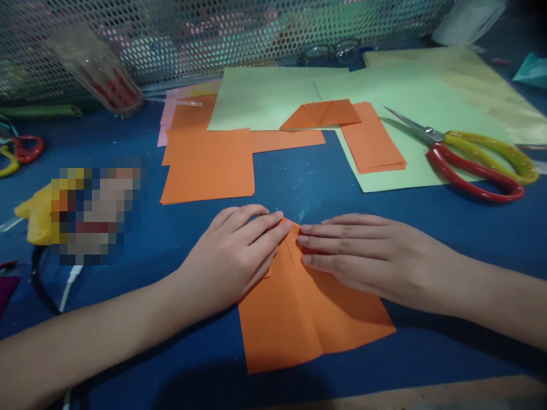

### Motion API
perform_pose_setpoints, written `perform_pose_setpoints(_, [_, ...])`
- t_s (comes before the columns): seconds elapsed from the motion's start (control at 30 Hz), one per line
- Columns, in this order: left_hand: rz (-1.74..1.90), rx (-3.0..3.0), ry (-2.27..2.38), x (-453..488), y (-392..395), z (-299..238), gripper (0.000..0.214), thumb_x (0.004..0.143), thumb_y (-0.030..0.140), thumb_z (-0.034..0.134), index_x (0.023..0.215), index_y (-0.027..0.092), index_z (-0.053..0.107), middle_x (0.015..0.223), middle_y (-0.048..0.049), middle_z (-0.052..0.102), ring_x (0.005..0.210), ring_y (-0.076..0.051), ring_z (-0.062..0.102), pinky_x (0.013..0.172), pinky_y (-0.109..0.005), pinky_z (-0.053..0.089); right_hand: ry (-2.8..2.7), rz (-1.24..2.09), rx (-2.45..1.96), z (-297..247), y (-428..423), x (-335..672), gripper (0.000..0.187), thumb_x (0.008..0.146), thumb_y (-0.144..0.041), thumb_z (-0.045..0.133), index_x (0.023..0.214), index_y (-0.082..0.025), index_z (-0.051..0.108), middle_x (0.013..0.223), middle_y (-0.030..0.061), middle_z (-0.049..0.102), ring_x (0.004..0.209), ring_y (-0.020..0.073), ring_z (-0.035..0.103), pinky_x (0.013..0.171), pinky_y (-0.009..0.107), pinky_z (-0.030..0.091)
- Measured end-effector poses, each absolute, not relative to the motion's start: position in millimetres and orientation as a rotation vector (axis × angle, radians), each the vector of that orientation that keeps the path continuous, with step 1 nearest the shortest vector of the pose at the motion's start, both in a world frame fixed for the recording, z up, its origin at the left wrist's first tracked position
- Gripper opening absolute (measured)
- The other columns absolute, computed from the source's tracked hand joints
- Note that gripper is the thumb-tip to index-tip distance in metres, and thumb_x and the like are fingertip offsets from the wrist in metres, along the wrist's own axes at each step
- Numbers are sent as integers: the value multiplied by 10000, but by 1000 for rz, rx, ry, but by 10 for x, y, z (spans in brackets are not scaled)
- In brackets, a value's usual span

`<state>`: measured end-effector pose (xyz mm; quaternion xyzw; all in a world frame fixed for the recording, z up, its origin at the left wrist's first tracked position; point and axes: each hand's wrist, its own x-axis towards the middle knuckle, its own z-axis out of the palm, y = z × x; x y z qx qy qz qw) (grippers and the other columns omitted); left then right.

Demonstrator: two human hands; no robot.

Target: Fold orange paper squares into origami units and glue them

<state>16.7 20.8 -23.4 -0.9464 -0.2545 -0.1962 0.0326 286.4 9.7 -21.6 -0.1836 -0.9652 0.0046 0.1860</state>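
A sheet of orange paper (294,319) lies on the blue table, with a crease down its middle and its far corners folded in to a point. My left hand (239,245) rests flat on the folded left side, fingers stretched toward the tip. From the other side, my right hand (376,256) lies over the right fold with its fingers straight and close together. The tips of both hands almost meet at the paper's point. Part of each fold is hidden under the fingers.
Orange sheets (209,165) lie behind my left hand. A folded orange piece (322,114), small orange rectangles (374,139) and red-and-yellow scissors (478,159) rest on light green paper (273,85). A yellow glue gun (40,216) and cables are at left; a perforated screen (213,34) stands behind.
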Motion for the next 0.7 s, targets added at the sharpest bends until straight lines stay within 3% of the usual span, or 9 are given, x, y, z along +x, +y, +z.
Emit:
perform_pose_setpoints(0.33, [-553,-2802,-726,180,187,-197,270,1041,139,512,1195,51,715,1237,-116,765,1085,-290,681,873,-409,518,-2764,15,-516,-208,122,2892,407,1088,-116,331,1232,-148,710,1340,90,708,1324,147,606,1146,316,490])
perform_pose_setpoints(0.53, [-583,-2722,-759,196,173,-171,235,1009,174,577,1085,51,762,897,-110,757,822,-271,647,678,-386,489,-2739,4,-507,-221,122,2911,369,1067,-94,380,1230,-134,708,1359,71,695,1313,171,617,1132,327,512])
perform_pose_setpoints(0.7, [-520,-2764,-805,200,193,-171,308,1025,194,522,1137,12,744,839,-115,703,756,-269,583,640,-387,473,-2741,10,-513,-202,141,2916,373,1073,-103,373,1221,-144,713,1359,63,693,1310,167,617,1134,316,508])
